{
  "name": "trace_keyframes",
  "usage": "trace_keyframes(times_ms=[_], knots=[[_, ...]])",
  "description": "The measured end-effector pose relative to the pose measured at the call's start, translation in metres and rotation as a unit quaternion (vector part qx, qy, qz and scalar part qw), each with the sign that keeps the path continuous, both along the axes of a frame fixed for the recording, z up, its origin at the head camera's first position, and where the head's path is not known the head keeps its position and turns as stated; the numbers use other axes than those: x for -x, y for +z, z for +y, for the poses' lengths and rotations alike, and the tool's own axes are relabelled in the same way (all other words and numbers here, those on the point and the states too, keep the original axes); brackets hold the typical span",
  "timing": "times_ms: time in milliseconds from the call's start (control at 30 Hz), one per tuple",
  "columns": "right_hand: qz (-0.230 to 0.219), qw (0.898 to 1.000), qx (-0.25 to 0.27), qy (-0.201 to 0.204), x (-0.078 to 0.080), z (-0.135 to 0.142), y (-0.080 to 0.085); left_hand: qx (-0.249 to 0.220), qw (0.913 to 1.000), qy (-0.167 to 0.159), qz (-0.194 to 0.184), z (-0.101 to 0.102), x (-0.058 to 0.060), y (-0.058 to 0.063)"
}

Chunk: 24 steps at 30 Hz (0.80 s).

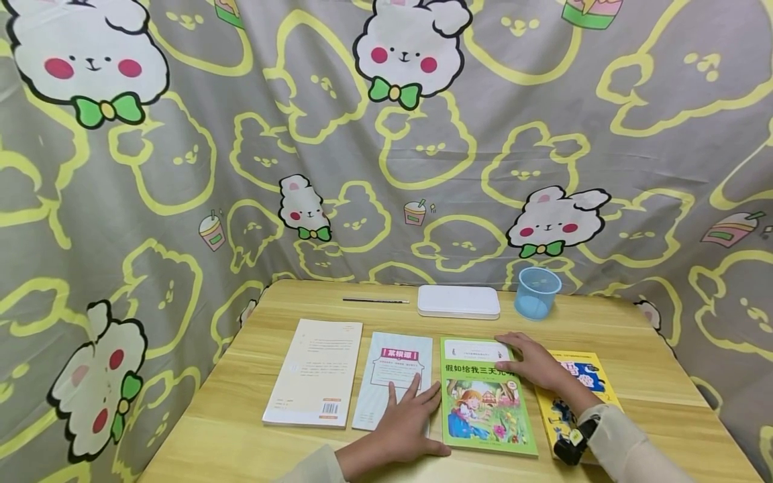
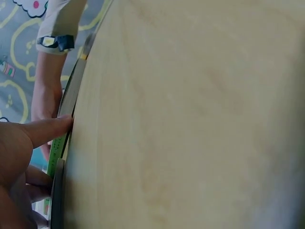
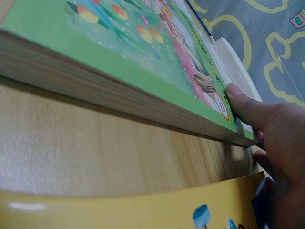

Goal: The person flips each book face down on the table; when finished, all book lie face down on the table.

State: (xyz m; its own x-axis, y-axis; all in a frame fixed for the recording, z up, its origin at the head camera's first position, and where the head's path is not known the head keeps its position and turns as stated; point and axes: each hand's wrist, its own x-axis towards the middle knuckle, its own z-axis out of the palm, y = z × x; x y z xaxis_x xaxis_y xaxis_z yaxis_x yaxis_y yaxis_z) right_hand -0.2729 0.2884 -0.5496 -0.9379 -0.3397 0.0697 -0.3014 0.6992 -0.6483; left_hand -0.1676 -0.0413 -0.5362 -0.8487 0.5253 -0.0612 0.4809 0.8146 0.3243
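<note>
A green picture-covered book [image 1: 489, 409] lies on the table between my hands. My right hand [image 1: 534, 362] holds its far right corner; in the right wrist view the thumb [image 3: 238, 98] rests on the cover, with the other fingers around the corner. My left hand [image 1: 407, 422] has its fingers spread over the pale blue book [image 1: 386, 355]. Its thumb reaches the green book's near left corner, and in the left wrist view the thumb [image 2: 52, 129] lies by that book's near edge. Under my right forearm is a yellow book [image 1: 594, 369], partly covered.
A cream book [image 1: 314, 376] lies at the left with its barcode showing. Along the back of the table are a pencil [image 1: 376, 300], a white case [image 1: 459, 302] and a blue cup [image 1: 537, 294]. A patterned curtain [image 1: 338, 154] hangs behind the wooden table [image 1: 211, 416].
</note>
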Motion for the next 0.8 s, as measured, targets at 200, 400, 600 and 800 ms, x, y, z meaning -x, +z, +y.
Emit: trace_keyframes(times_ms=[200,400,600,800], knots=[[-0.005,1.0,0.0,-0.002,0.001,0.0,0.0,0.001,1.0,-0.001,-0.002,0.0,0.001,0.001],[-0.006,1.0,-0.002,-0.001,0.002,0.0,0.0,-0.011,0.9998,-0.005,-0.013,0.0,0.003,0.007],[-0.003,1.0,0.0,0.0,0.001,0.001,-0.001,-0.061,0.9972,-0.007,-0.043,0.0,0.009,0.011],[-0.001,1.0,0.005,-0.001,0.001,0.001,-0.001,-0.169,0.9786,-0.004,-0.117,-0.002,0.015,0.016]])
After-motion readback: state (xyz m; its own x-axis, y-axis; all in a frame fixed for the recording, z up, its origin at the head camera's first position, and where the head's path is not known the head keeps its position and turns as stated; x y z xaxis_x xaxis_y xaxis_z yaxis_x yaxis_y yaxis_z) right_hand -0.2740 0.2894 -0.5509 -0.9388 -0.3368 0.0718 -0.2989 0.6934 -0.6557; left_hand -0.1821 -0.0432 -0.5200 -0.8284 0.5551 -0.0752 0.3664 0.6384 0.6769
